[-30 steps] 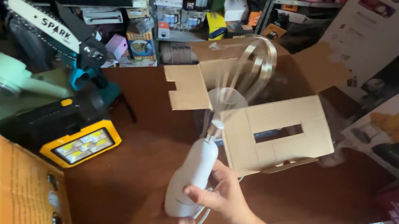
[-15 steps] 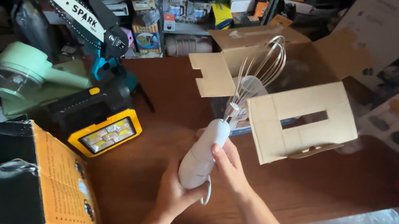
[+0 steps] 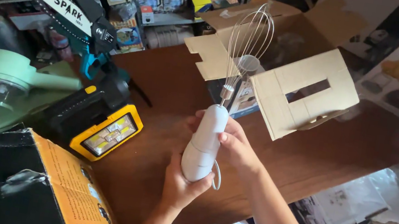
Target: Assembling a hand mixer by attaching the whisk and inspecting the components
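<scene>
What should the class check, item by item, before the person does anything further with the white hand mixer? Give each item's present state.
1. Both hands grip the body: left hand under the base, right hand round the middle. Ok.
2. Wire whisk seated in the white hand mixer: ok.
3. Whisk clear of the open cardboard box: cannot tell.
4. Whisk at rest: ok, wires sharp.
5. Switch position: cannot tell.

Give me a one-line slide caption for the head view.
Both hands, left hand low and right hand higher, hold a white hand mixer with its wire whisk upright above a brown table beside an open cardboard box.
</scene>
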